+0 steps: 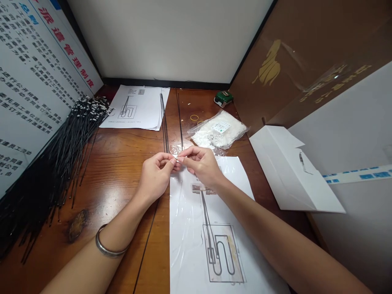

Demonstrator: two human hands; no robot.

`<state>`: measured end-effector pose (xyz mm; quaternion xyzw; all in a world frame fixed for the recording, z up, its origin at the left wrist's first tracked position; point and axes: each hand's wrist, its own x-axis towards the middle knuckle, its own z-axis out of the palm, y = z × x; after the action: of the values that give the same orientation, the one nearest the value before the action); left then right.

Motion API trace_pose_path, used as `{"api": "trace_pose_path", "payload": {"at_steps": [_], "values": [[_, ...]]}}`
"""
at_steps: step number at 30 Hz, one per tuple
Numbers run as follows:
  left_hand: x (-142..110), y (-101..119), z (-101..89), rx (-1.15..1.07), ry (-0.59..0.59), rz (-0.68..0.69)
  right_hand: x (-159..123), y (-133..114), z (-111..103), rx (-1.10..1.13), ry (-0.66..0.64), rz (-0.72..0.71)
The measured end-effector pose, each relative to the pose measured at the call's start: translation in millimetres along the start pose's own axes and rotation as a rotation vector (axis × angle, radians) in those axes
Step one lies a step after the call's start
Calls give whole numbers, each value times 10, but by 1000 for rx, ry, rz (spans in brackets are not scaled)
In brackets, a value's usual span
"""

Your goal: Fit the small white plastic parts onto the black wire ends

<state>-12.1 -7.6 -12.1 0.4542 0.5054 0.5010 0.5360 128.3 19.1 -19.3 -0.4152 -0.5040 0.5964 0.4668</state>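
Observation:
Over the top of a printed diagram sheet [186, 228], my two hands meet, fingertips almost touching. My left hand [155, 174] is closed in a pinch on a thin black wire [147, 245], which runs from beneath it down to the bottom edge. Between thumb and finger, my right hand [200, 165] pinches a tiny white connector [175, 157] at the wire's end. Fingers cover most of that piece, so its shape is unclear. Just beyond lie several loose black wires [164, 122] and a clear plastic bag [219, 128] of small white parts.
A large bundle of black wires [67, 155] with white ends lies at left. Behind are another printed sheet [134, 108], a green tape measure [223, 98] and a yellow rubber band [194, 118]. A folded white card [284, 167] stands right, beside a brown box panel [306, 53].

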Motion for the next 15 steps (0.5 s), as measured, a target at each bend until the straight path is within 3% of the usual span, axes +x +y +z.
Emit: {"api": "trace_pose_path", "payload": {"at_steps": [15], "values": [[-1, -37, -30, 49, -28, 5, -21, -21, 1, -61, 16, -18]]}}
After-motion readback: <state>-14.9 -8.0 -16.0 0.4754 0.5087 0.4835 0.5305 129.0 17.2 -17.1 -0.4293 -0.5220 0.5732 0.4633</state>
